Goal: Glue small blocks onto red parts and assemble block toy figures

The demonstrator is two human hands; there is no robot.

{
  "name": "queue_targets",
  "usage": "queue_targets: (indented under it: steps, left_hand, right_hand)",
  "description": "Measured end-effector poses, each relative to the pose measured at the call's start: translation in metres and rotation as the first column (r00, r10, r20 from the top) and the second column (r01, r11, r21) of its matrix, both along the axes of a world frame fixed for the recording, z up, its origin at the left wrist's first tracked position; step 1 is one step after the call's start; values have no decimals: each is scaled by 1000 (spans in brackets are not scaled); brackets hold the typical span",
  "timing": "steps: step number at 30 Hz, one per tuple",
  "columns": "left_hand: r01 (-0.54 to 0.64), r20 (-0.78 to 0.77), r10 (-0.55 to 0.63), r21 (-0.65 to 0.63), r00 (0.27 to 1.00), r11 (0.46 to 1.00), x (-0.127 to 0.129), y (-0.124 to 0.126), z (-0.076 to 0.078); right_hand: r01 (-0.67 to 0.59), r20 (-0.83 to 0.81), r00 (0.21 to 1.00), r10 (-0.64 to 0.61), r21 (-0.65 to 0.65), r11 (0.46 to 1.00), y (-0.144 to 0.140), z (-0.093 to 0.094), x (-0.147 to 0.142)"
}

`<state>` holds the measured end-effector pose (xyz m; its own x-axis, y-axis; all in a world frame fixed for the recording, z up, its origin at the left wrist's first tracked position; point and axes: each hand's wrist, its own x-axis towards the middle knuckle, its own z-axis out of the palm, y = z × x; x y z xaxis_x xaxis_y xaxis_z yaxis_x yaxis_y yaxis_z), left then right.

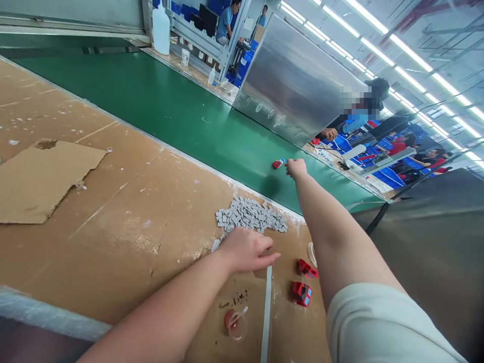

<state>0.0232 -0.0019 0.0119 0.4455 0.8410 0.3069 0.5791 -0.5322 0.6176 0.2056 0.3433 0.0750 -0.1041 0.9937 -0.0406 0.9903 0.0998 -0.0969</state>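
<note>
A small clear dish [236, 325] is sitting at the near edge of the brown cardboard-covered bench [124, 201], holding something red and a thin pale stick that is leaning over its rim; what the red stuff is cannot be told. Beside it a flat white strip [266, 307] is lying lengthways, and two small red blocky parts [302, 285] are resting just to its right, near a pale ring of tape [311, 253]. The left hand [247, 249] is lying palm down on the cardboard, fingers stretched flat towards the right, gripping nothing that shows, and touching the near side of a heap of small grey rectangular pieces [249, 216] (matte, tile-like, loosely piled). The right hand [296, 168] is reaching well out over the smooth green conveyor belt [170, 111], its fingers curled just beside a small red and white part [279, 163] lying on the belt; whether the fingers are touching it or closing on it cannot be told. A torn sheet of corrugated cardboard [41, 179] is lying flat on the far left of the bench. A shiny metal panel [291, 80] is standing across the belt, a white plastic bottle [161, 29] is standing beyond it, and other people are working behind.
</note>
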Motion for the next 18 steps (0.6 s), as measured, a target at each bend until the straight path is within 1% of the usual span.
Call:
queue_targets:
  steps: [2,3,5,6,7,8,9,10,11,13,14,16,18]
  left_hand:
    - [-1,29,1,17,1000,1000,1,1,-2]
    - [-6,41,5,22,999,1000,1,1,-3]
    - [-22,61,21,20,998,1000,0,2,-4]
    - [-30,70,29,16,997,999,0,2,-3]
    - [-34,79,33,12,996,999,0,3,-3]
    - [-35,88,34,11,996,999,0,4,-3]
    - [-33,92,32,14,995,999,0,4,-3]
    - [-33,93,31,19,995,999,1,5,-2]
    - [-34,97,31,26,995,999,1,6,-2]
    - [-35,116,31,32,993,999,1,7,-2]
    - [-37,133,32,30,991,999,1,7,-2]
    - [-31,173,28,15,984,999,1,7,-1]
    - [-7,211,10,-15,977,1000,1,7,0]
  right_hand:
    - [59,-105,993,-54,53,997,-22,13,2]
    - [85,-155,985,-73,76,993,-38,20,4]
    - [90,-256,965,-62,101,991,-84,33,12]
    - [69,-302,953,-34,106,992,-114,38,18]
    - [18,-360,933,24,112,993,-148,43,26]
    - [-53,-378,921,91,110,993,-185,47,34]
    - [-111,-337,930,143,113,987,-224,49,42]
    - [-136,-251,955,160,109,985,-263,49,51]
    - [-132,-150,978,142,76,988,-301,47,60]
    - [-23,-3,1000,23,17,1000,-368,36,75]
    - [36,44,998,-36,-13,999,-394,27,81]
    - [125,71,990,-121,-58,990,-431,6,91]
    - [149,31,989,-147,-58,987,-448,-13,94]
